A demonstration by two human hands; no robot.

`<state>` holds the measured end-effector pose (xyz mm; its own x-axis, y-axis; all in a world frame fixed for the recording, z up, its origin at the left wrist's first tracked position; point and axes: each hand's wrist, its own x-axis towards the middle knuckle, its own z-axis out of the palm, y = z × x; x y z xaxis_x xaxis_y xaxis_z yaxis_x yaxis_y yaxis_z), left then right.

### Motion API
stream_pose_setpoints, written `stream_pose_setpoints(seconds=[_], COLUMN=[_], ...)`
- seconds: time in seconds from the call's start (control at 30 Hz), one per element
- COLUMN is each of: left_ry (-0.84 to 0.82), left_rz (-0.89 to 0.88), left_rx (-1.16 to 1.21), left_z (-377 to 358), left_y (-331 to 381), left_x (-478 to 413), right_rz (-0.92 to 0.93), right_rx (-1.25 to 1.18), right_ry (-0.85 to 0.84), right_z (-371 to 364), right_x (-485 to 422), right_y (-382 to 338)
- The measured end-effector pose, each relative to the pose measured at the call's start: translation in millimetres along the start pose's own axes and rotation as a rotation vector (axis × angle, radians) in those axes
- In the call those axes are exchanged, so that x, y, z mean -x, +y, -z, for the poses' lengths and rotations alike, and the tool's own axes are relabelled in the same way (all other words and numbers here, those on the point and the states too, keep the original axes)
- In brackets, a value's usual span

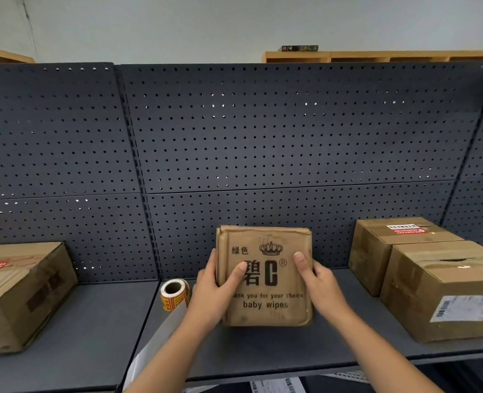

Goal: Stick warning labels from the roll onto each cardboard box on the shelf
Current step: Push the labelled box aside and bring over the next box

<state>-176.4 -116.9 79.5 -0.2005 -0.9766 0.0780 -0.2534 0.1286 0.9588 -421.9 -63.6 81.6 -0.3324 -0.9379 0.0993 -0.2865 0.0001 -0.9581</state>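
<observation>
- A stockroom or shop storage area, going by the fittings.
- A dark grey metal shelf (93, 321) of the retail kind, backed by perforated back panels (291, 137) set between slotted uprights.
- Taped cardboard boxes (447, 287) stand along it, one bearing a printed shipping label (464, 307). Among them is a worn carton (265, 276) marked "baby wipes".
- A roll of warning labels (175, 297) lies on the shelf.
- Beyond the panels, light wooden cubby units (376, 56) stand against a plain pale wall (234, 21).

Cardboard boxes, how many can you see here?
4. A left box; the baby wipes box in the middle, held by the left hand and right hand; a rear box and front box at right. Others may be out of frame.
</observation>
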Motion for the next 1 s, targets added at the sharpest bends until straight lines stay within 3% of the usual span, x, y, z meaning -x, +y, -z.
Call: stream_pose_setpoints(seconds=[0.1, 0.17, 0.37, 0.6, 0.73, 1.0], left_ry=[-0.068, -0.106, -0.191, -0.101, -0.034, -0.049], left_rz=[0.137, 0.210, 0.378, 0.490, 0.469, 0.360], left_rx=[-0.067, -0.024, 0.119, 0.265, 0.384, 0.335], left_z=[10.9, 18.6, 30.2, 19.0, 15.7, 6.5], left_y=[12.6, 25.1, 46.9, 63.1, 52.6, 52.2], left_x=[-11.3, -12.5, -21.0, -42.0, -51.2, -47.6], right_rz=[-0.036, -0.070, -0.235, -0.170, -0.086, -0.015], right_rx=[0.237, 0.299, 0.219, 0.253, 0.219, 0.235], right_ry=[0.066, 0.022, -0.224, -0.161, -0.122, -0.032], right_z=[9.8, 13.4, 13.6, 3.8, -5.4, -5.5], right_x=[-8.4, -12.9, -22.9, -36.4, -33.0, -24.3], right_y=[-19.0, -33.5, -61.1, -67.9, -57.1, -42.3])
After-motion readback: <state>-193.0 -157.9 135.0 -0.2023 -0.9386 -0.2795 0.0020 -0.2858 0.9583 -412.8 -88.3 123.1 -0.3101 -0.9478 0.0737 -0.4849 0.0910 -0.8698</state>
